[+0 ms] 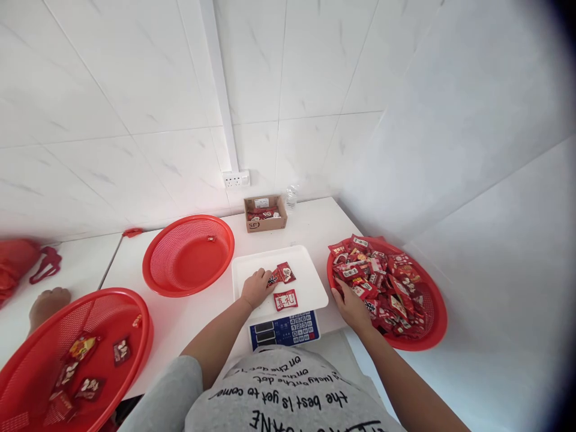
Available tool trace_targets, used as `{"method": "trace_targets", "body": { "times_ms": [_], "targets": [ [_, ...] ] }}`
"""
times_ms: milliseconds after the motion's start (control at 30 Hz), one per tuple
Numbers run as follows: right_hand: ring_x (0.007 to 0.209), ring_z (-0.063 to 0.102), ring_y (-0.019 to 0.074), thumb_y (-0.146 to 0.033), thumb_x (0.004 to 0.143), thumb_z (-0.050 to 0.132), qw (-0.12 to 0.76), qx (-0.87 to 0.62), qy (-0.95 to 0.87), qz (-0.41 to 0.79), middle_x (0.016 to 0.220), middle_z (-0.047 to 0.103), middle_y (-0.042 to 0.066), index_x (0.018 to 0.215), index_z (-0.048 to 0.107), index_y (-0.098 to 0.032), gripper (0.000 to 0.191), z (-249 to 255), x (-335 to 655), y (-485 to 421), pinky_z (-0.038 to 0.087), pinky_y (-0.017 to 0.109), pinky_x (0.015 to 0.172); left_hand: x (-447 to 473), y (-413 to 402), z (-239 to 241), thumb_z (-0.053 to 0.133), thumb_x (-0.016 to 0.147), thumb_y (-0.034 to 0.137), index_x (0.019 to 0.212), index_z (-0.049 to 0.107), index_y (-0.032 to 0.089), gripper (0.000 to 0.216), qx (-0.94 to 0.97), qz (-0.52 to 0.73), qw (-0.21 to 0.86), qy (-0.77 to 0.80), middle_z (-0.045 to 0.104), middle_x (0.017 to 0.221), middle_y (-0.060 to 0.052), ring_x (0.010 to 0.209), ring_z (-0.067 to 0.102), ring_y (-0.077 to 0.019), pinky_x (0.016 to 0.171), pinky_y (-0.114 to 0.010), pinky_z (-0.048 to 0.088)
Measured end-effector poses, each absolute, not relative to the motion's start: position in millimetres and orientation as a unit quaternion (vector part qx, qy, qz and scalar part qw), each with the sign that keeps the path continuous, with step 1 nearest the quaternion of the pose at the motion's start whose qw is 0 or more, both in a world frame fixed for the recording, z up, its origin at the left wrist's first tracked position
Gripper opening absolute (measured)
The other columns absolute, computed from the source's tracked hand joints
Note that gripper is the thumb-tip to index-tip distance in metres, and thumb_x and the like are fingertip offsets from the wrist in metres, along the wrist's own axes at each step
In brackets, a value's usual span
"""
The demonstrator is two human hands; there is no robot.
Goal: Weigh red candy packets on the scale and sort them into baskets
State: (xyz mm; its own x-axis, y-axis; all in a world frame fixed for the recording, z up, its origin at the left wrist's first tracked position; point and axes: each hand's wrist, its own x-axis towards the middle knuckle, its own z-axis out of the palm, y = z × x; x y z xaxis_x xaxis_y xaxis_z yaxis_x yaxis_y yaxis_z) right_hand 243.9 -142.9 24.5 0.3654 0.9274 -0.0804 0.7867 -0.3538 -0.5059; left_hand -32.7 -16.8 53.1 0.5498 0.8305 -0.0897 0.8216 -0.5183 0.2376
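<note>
A white weighing tray (310, 295) sits on a scale with a blue keypad panel (284, 330) in front of me. My left hand (258, 289) is over the tray, its fingers closed on a dark red snack packet (273, 278). Beside that lies another red snack packet (287, 272), and a red packet with white lettering (286, 300) rests nearer to me. At the right, my right hand (352, 307) grips the near-left rim of a red basket (438, 315) heaped with small red packets (382, 282); part of its fingers is hidden.
Behind the tray stands a small cardboard box (266, 225) with packets. To the left is a red basket (189, 255) holding one small packet. Nearer left, another red basket (108, 366) holds several packets, with another person's hand (50, 303) behind it. Tiled walls border the table.
</note>
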Motion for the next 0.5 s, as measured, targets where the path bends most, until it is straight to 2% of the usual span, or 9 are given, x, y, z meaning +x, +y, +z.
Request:
{"method": "trace_targets", "body": {
  "times_ms": [100,300,500],
  "targets": [
    [0.118,0.050,0.0262,-0.045,0.091,0.028,0.194,-0.803,-0.535,0.180,0.128,0.054,0.016,0.132,0.042,-0.013,0.054,25,244,-143,0.040,0.040,0.096,-31,-19,54,0.044,0.088,0.046,0.110,0.052,0.024,0.032,0.865,0.019,0.133,0.483,0.054,0.107,-0.007,0.095,0.056,-0.0205,0.066,-0.028,0.045],
    [0.115,0.052,0.0251,-0.044,0.091,0.029,0.195,-0.803,-0.532,0.184,0.124,0.057,0.015,0.132,0.042,-0.014,0.052,27,243,-143,0.041,0.039,0.094,-32,-21,54,0.046,0.088,0.042,0.108,0.051,0.026,0.026,0.842,0.060,0.151,0.515,0.056,0.106,-0.004,0.087,0.060,-0.0167,0.062,-0.025,0.044],
    [0.116,0.051,0.0257,-0.044,0.091,0.028,0.193,-0.803,-0.528,0.197,0.126,0.055,0.016,0.132,0.041,-0.013,0.054,29,244,-143,0.040,0.040,0.095,-67,-1,73,0.044,0.089,0.030,0.110,0.048,0.023,0.023,0.800,0.132,0.134,0.569,0.056,0.108,-0.006,0.093,0.059,-0.0182,0.072,-0.028,0.046]
  ]
}}
